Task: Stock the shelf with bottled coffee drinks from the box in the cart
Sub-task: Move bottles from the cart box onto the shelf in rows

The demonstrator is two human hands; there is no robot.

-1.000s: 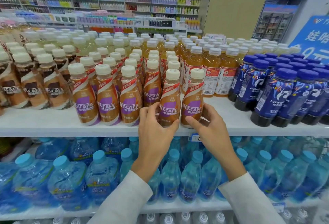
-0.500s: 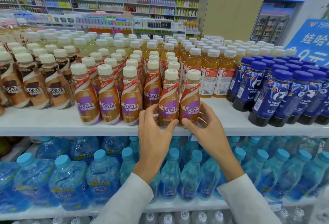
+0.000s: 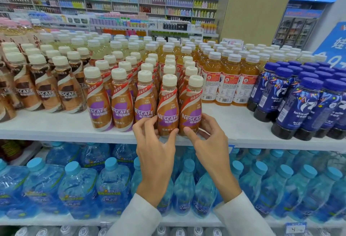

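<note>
Two Nescafe coffee bottles with cream caps and purple-and-caramel labels stand upright at the front edge of the white shelf (image 3: 56,129). My left hand (image 3: 155,149) has its fingertips around the base of the left bottle (image 3: 167,108). My right hand (image 3: 209,142) grips the base of the right bottle (image 3: 191,108) with thumb and fingers. Three matching bottles (image 3: 119,104) stand in a row just to their left, with more rows behind. The box and the cart are out of view.
Brown-label Nescafe bottles (image 3: 45,93) fill the shelf's left side. Orange tea bottles (image 3: 226,82) stand behind right, and dark blue Luckin bottles (image 3: 299,108) at far right. Blue water bottles (image 3: 112,185) pack the shelf below. Bare shelf shows right of my hands.
The two front bottles have slid a little toward the shelf's front edge, and both hands have shifted lower on their bases. The camera has tilted slightly.
</note>
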